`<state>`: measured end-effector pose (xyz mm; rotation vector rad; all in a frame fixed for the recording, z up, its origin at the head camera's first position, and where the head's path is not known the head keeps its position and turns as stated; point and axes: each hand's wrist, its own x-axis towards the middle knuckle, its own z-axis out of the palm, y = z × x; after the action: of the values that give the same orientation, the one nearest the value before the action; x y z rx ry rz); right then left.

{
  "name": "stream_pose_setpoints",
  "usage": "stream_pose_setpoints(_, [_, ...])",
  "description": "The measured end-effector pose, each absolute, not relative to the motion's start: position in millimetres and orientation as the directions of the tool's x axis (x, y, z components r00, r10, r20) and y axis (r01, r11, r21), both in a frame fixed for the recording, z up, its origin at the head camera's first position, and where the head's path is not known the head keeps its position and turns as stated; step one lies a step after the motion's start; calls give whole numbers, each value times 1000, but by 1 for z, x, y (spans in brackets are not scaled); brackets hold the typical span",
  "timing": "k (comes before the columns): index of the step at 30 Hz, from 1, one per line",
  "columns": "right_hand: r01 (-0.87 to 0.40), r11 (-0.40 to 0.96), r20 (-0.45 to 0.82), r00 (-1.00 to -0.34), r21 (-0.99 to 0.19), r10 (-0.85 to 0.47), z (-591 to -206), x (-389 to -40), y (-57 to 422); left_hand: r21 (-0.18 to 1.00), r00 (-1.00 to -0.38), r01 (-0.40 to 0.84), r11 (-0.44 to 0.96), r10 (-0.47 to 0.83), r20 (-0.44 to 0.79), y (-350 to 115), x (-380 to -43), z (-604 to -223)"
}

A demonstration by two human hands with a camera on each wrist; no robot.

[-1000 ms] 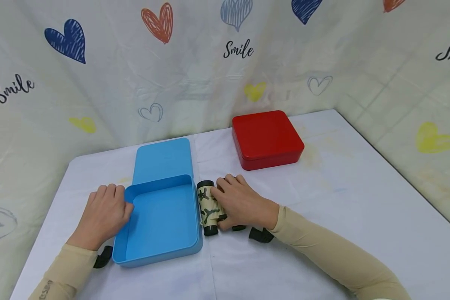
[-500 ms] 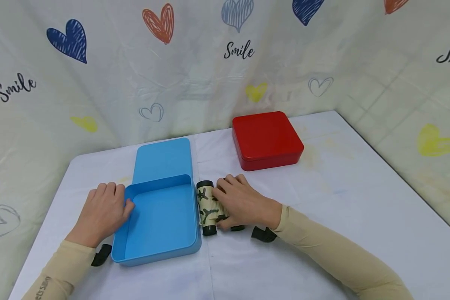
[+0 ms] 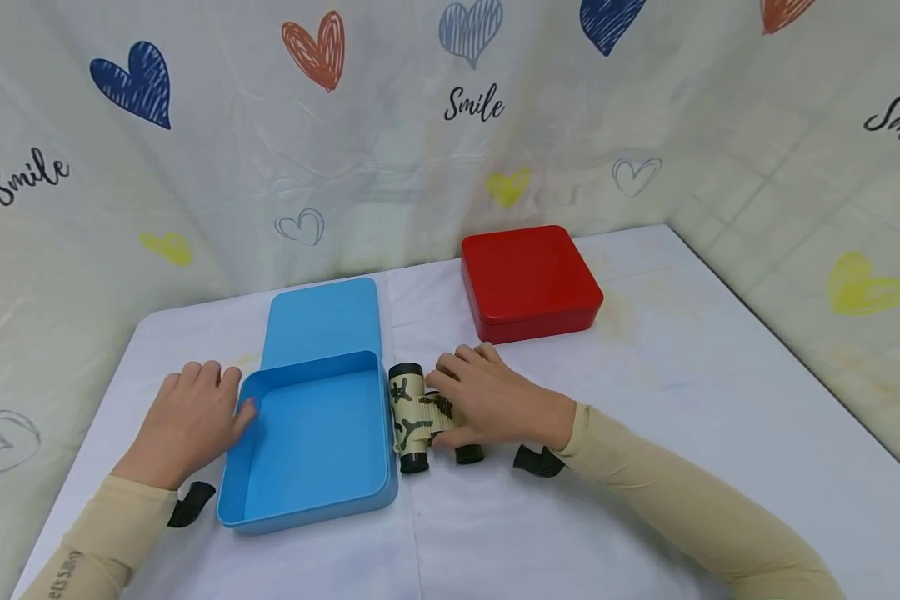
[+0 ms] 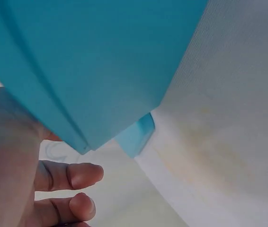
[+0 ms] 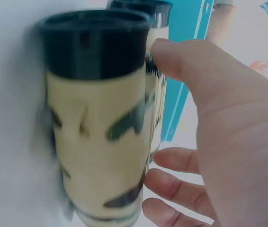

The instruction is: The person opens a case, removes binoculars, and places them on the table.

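Camouflage binoculars (image 3: 411, 417) lie on the table against the right side of an open blue box (image 3: 307, 517). My right hand (image 3: 498, 402) is over their right barrel and hides part of it. In the right wrist view the thumb and fingers (image 5: 172, 184) are spread loosely about the binoculars (image 5: 101, 127), not closed round them; whether the fingertips touch cannot be told. My left hand (image 3: 187, 421) is at the box's left wall, thumb by the rim. The left wrist view has its relaxed fingers (image 4: 72, 175) apart from the blue box (image 4: 101, 71).
Behind the blue box lies its flat blue lid (image 3: 322, 321), or a matching panel. A closed red box (image 3: 532, 275) stands at the back of the white-covered table (image 3: 615, 517). A patterned cloth (image 3: 390, 133) hangs along the back and sides.
My right hand has loosened and shifted slightly right, baring more of the binoculars, which stay beside the box. My left hand has drawn slightly left from the box's rim.
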<state>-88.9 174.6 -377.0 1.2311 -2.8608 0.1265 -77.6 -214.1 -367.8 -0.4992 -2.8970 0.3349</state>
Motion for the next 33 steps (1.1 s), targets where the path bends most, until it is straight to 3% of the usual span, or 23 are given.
stream_pose_setpoints(5, [-715, 696, 86, -698, -59, -711, -371, -93, 186, -266, -909, 321, 909, 374, 181, -217, -79, -363])
stream_pose_setpoints(18, [-655, 753, 195, -748, -68, -634, -355, -113, 233, -272, -796, 389, 880, 470, 382, -202, -95, -347])
stream_pose_setpoints(33, [-589, 804, 341, -775, -82, -532, -356, -145, 293, -178, -786, 406, 896, 442, 432, -150, -119, -326])
